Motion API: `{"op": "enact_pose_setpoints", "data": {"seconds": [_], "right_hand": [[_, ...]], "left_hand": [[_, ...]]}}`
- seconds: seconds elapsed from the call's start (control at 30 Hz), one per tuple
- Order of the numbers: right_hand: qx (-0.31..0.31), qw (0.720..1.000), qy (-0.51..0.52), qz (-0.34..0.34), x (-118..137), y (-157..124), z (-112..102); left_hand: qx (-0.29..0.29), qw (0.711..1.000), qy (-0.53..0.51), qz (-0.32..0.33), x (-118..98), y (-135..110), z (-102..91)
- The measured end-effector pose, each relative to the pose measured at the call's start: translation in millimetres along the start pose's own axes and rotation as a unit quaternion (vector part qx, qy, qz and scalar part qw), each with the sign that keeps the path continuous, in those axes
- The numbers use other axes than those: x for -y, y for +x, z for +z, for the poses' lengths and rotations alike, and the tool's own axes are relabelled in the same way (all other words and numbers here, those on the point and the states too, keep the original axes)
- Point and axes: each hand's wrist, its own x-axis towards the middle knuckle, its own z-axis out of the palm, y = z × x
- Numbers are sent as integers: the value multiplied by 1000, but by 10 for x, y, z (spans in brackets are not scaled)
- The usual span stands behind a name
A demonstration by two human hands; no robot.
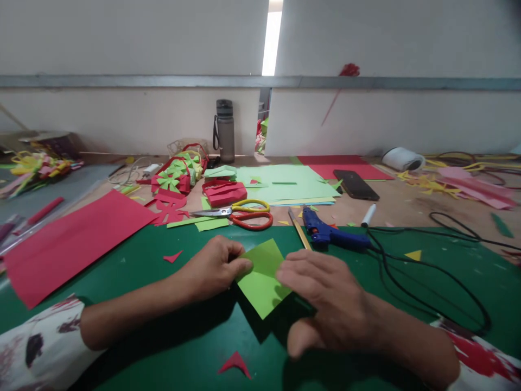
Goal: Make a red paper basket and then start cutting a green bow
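A green paper square (262, 293), creased across its middle, is tilted a little above the dark green mat (171, 342). My left hand (220, 267) pinches its left corner between thumb and fingers. My right hand (329, 296) lies along the paper's right corner, its fingers stretched and its thumb spread away below; the fingertips touch the sheet. Beyond the paper are scissors (250, 213) with yellow and orange handles, a yellow-handled pencil-like tool (300, 231) and a blue glue gun (334, 234). A red paper scrap (235, 365) lies nearer to me.
A large red sheet (77, 244) covers the left side. Farther back are pale green sheets (285, 187), a phone (356, 184), a water bottle (226, 133) and red-and-green paper pieces (175, 176). The glue gun's black cord (443, 266) loops across the right.
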Motion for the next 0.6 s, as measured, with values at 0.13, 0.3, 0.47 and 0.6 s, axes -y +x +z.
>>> {"op": "enact_pose_setpoints", "data": {"seconds": [0.13,0.3,0.47,0.6], "right_hand": [[70,995,-65,-30,2,8,109],[104,987,-124,1,62,-32,232],[120,976,-175,44,208,-41,258],[130,979,-146,60,305,-30,257]], "left_hand": [[54,998,4,27,65,28,-30],[-129,943,232,203,56,-58,-55],[-47,877,357,318,-78,-306,-8],[-47,864,381,325,-9,-329,163]]}}
